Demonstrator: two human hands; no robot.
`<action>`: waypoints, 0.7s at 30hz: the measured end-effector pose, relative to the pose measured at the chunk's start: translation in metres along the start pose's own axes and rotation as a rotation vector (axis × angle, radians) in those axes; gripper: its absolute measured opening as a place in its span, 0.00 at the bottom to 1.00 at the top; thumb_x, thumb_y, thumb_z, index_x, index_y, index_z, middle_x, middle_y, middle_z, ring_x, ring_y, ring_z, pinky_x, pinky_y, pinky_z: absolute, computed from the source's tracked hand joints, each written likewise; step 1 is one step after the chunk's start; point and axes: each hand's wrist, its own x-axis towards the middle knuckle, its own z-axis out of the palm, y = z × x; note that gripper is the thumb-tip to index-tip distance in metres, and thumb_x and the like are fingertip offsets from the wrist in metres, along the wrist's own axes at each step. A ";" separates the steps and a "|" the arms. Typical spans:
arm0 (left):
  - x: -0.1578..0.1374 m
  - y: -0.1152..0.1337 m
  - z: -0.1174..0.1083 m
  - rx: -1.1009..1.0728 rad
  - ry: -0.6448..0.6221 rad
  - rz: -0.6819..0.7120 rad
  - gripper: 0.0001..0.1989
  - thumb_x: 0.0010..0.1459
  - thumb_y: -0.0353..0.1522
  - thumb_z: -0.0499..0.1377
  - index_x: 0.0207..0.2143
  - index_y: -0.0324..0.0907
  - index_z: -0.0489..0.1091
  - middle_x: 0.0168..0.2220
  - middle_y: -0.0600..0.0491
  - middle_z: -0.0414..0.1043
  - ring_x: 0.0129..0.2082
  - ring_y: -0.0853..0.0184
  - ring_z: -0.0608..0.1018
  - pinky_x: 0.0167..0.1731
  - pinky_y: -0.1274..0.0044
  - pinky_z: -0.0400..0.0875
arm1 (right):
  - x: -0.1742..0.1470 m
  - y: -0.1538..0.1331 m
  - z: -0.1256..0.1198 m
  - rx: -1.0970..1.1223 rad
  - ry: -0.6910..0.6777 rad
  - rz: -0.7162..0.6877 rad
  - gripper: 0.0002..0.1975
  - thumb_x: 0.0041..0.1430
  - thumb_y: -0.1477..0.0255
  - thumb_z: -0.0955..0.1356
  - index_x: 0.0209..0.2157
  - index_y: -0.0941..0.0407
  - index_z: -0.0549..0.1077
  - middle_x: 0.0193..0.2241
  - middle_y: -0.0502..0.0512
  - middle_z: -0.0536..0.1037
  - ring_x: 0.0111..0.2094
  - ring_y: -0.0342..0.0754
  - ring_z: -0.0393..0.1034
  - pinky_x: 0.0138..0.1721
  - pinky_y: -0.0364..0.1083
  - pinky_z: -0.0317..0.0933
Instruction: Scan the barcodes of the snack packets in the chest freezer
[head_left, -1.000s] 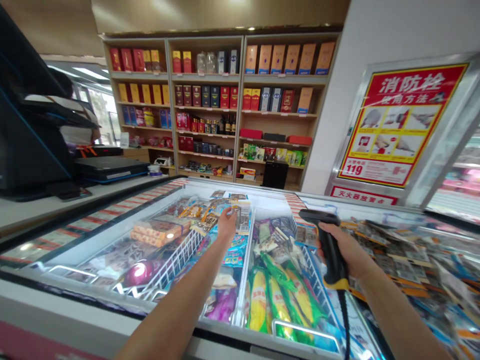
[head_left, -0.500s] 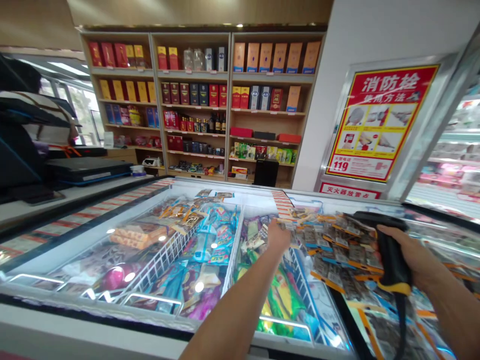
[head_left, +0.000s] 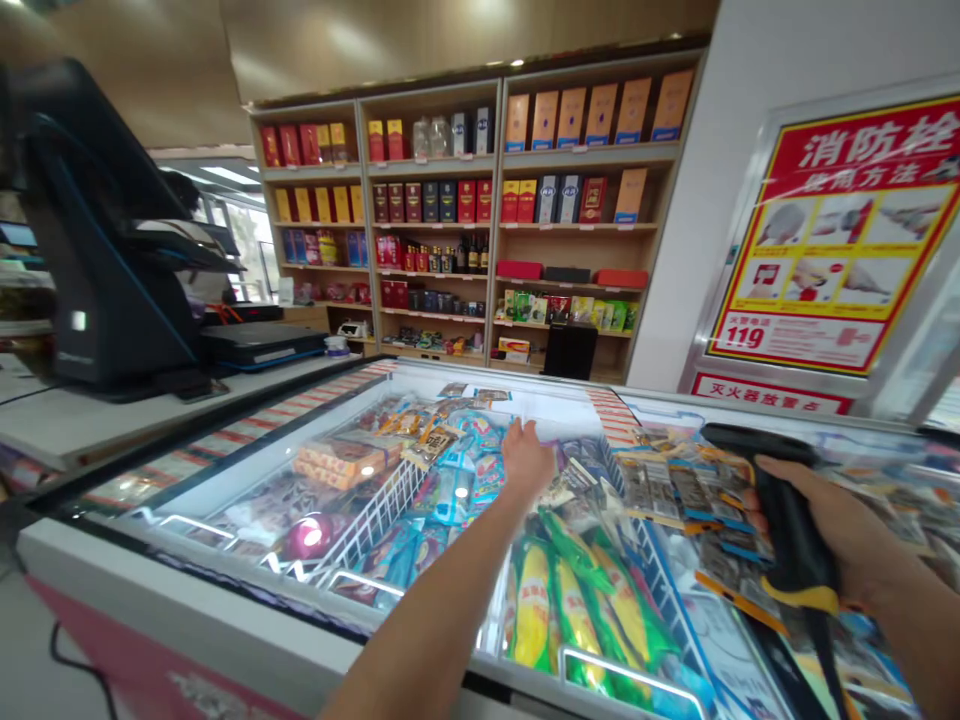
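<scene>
My left hand [head_left: 529,455] reaches out over the chest freezer, above blue ice-cream packs [head_left: 457,480] and a white wire basket divider [head_left: 390,515]. Its fingers are a little apart, and I see nothing in them. On the right, my right hand [head_left: 814,510] is wrapped round the grip of a black handheld barcode scanner [head_left: 787,520] with a yellow band and a cord. The scanner hangs over a heap of small snack packets [head_left: 694,490] with orange and blue edges. Green and yellow corn-shaped ice-cream packs [head_left: 577,590] lie below my left forearm.
A checkout screen [head_left: 112,230] stands on the counter [head_left: 45,430] at left. Shelves [head_left: 427,165] of boxed bottles line the back wall. A red fire-hydrant poster [head_left: 840,240] hangs at right. More snack packets [head_left: 431,445] lie over the freezer's left part.
The view has turned left, showing more of the checkout screen. My left hand has shifted left, from beside the snack heap to above the blue packs. My right hand still holds the scanner.
</scene>
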 end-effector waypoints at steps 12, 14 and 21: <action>0.002 -0.121 -0.065 0.277 -0.049 0.188 0.13 0.52 0.31 0.49 0.41 0.43 0.64 0.45 0.49 0.66 0.48 0.65 0.65 0.47 0.74 0.57 | -0.011 0.002 0.120 0.021 -0.306 0.030 0.07 0.50 0.67 0.64 0.24 0.57 0.64 0.12 0.48 0.68 0.11 0.40 0.61 0.11 0.38 0.56; 0.002 -0.123 -0.062 0.257 -0.078 0.233 0.14 0.52 0.34 0.50 0.43 0.44 0.63 0.49 0.49 0.63 0.50 0.64 0.63 0.49 0.72 0.55 | -0.013 0.007 0.132 0.014 -0.353 0.026 0.07 0.50 0.68 0.63 0.24 0.57 0.64 0.12 0.48 0.68 0.11 0.40 0.61 0.11 0.38 0.56; 0.002 -0.120 -0.060 0.200 -0.114 0.218 0.17 0.55 0.39 0.44 0.42 0.45 0.65 0.45 0.47 0.66 0.48 0.59 0.66 0.46 0.66 0.58 | -0.013 0.025 0.145 -0.016 -0.394 0.085 0.09 0.50 0.66 0.63 0.24 0.58 0.64 0.12 0.47 0.68 0.11 0.40 0.61 0.10 0.37 0.54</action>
